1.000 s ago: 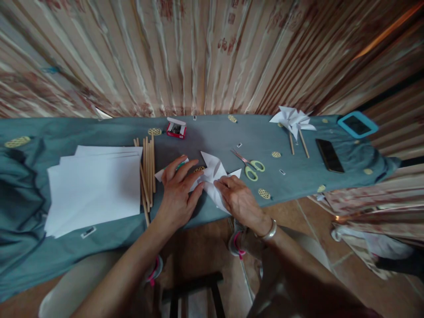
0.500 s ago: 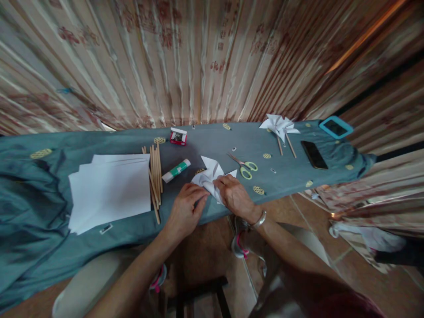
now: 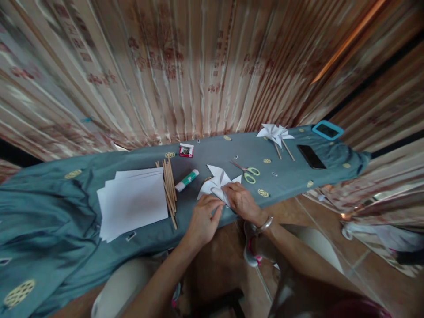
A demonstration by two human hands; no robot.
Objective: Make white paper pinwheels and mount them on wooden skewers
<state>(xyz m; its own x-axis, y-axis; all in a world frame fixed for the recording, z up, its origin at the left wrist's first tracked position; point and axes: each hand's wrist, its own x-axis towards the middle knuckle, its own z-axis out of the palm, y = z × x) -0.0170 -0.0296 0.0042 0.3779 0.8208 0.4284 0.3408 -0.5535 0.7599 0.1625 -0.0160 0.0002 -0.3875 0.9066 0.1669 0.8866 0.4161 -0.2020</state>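
A white paper pinwheel [image 3: 218,179] with folded blades lies at the near edge of the cloth-covered table, between my hands. My left hand [image 3: 204,218] has its fingertips closed on the blade nearest me; part of that blade is hidden beneath them. From the right, my right hand [image 3: 241,201], with a silver bangle at the wrist, grips the pinwheel near its centre, fingers curled. Whether anything small sits under those fingers is hidden. Scissors with pale green handles [image 3: 251,174] lie just beyond my right hand. A green and white glue stick [image 3: 187,180] rests to the pinwheel's left.
Several wooden sticks [image 3: 170,185] lie beside a stack of white paper [image 3: 134,203] on the left. A small red box [image 3: 186,152] stands open at the back. Pinwheels on sticks [image 3: 274,132], a black phone [image 3: 311,157] and a blue-framed device [image 3: 327,130] occupy the right. A curtain [image 3: 198,66] hangs behind.
My view has shifted and tilted a little. The blade by my left hand looks flatter and more spread than before, and the left fingers lie further over it. Both hands stay at the pinwheel.
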